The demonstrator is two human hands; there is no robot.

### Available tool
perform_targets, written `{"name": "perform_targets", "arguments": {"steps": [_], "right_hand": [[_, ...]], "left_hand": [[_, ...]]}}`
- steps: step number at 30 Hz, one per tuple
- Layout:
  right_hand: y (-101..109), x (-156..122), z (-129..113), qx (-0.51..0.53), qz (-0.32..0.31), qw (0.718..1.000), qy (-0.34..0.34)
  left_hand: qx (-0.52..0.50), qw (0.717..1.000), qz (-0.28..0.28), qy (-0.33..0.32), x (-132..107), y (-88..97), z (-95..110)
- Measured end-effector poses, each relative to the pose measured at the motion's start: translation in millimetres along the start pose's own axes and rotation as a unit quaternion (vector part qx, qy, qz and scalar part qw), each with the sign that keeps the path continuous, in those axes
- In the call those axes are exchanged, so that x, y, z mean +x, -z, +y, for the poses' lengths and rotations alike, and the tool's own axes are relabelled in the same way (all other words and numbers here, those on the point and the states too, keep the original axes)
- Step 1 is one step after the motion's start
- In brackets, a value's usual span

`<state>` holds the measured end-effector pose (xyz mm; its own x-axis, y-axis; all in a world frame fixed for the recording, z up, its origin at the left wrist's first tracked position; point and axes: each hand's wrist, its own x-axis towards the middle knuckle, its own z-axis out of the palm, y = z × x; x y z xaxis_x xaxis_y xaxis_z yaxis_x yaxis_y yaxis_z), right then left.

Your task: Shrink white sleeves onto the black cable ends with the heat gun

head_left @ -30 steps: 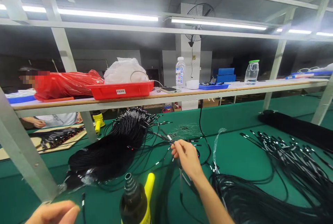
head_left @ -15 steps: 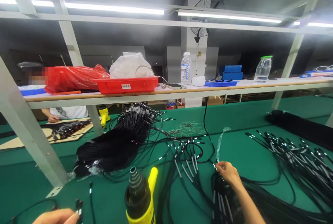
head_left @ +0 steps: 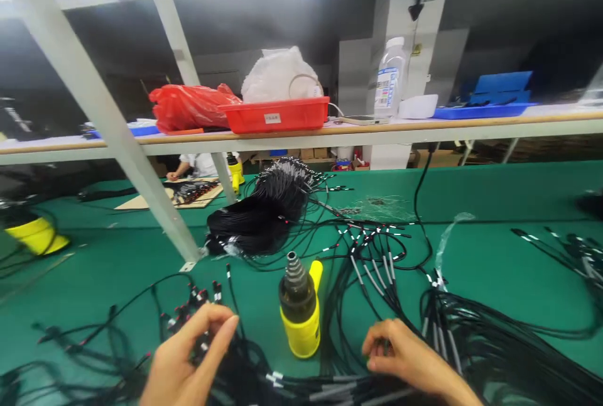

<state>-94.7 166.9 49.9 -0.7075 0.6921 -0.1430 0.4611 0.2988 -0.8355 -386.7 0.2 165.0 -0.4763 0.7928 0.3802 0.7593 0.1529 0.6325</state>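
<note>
My left hand (head_left: 193, 356) is at the lower left, over dark cables, thumb and index finger curved toward each other with a gap and no held thing visible. Black cable ends with white bands (head_left: 217, 293) show just beyond its index finger. My right hand (head_left: 405, 352) is over black cables with grey sleeves (head_left: 343, 387), its fingers loosely curled and nothing visible in them. Between the hands stands a yellow heat gun (head_left: 301, 330), its stepped metal nozzle pointing up. Right of it lies a bundle of black cables (head_left: 499, 330).
A white post (head_left: 160, 205) rises at left, supporting a shelf (head_left: 358, 132) with a red tray (head_left: 277, 115) and a bottle (head_left: 390, 79). A black cable pile (head_left: 259, 217) lies behind the heat gun. Farther back, a person's hand (head_left: 173, 176) is beside a board.
My view has turned left and down. My right hand has left the cable ends by the clear plastic strip and come nearer; my left hand has moved further into view.
</note>
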Motion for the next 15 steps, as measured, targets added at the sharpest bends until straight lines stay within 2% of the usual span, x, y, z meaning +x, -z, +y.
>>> {"name": "perform_targets", "arguments": {"steps": [4, 6, 8, 12, 15], "right_hand": [[-42, -3, 9, -0.043, -0.024, 0.998, 0.026], [-57, 1, 20, -0.066, -0.027, 0.997, 0.033], [-66, 4, 27, -0.084, -0.023, 0.995, 0.043], [-63, 2, 17, -0.07, -0.014, 0.996, 0.057], [-51, -5, -5, -0.036, -0.007, 0.998, 0.041]], "left_hand": [[0.008, 0.984, -0.178, 0.029, -15, -18.4, -13], [0.031, 0.972, -0.226, 0.051, -26, -29.2, -27], [0.053, 0.965, -0.25, 0.061, -36, -40.3, -41], [0.053, 0.946, -0.316, 0.049, -53, -63.3, -66], [0.009, 0.946, -0.323, 0.01, -61, -78.6, -81]]}}
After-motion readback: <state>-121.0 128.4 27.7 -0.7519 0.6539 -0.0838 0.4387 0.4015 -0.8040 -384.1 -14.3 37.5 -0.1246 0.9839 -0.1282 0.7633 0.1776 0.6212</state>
